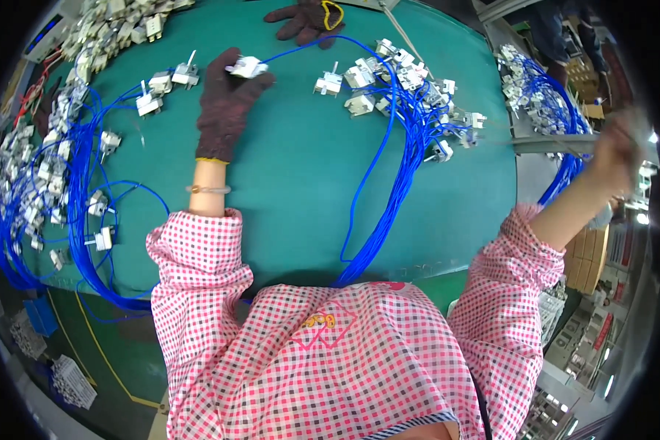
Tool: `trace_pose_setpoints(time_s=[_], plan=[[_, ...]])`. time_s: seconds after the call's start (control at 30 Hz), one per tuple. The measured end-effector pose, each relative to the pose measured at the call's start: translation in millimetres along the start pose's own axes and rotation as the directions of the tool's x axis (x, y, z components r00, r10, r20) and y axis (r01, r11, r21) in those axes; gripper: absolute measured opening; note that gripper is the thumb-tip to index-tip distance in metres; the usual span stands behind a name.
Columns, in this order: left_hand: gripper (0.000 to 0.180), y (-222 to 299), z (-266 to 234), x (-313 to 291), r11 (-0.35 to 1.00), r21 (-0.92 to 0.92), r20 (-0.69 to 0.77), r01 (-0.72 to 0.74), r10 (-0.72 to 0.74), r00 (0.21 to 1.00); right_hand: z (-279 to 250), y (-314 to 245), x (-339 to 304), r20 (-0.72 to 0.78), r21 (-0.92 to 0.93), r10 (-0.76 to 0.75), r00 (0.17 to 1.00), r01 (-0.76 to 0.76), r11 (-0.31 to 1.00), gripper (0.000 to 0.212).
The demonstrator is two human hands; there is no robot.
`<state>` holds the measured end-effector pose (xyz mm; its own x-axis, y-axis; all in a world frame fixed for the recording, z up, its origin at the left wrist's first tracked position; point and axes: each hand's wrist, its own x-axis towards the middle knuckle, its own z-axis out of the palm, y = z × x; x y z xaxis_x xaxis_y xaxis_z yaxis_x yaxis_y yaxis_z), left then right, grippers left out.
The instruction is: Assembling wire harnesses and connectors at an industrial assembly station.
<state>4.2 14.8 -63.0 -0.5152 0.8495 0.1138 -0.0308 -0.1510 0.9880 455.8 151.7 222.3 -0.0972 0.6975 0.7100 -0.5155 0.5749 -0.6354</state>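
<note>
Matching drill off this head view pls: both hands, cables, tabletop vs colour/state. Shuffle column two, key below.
Column one
1. Left hand
2. Right hand
3. Cables
4. Tabletop

Column two
A. Green
B. Bare, blurred
C. Blue
D. Gloved, holding a white plug

Pairs: 1-D, 2-B, 3-C, 4-A

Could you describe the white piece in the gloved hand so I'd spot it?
Over the green table, at upper left, is the dark-gloved left hand. Pinched in it is a white connector on a blue cable. Unlike the neighbouring connectors lying on the table, it's gripped.
</note>
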Motion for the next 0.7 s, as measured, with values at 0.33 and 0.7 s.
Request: trace_pose_setpoints(time_s=[0.33, 0.7], plan=[[0.040, -11, -29, 18, 0.777, -0.625, -0.008, 0.081, -0.110, 0.994, -191, 45, -199, 0.166, -0.929, 0.674, 0.720, 0.344, -0.139, 0.010], [0.041, -12, -24, 14, 0.797, -0.597, 0.021, 0.093, -0.101, 0.995, -220, 34, -48, 0.389, -0.531, 0.437, 0.811, 0.585, -0.613, 0.017]])
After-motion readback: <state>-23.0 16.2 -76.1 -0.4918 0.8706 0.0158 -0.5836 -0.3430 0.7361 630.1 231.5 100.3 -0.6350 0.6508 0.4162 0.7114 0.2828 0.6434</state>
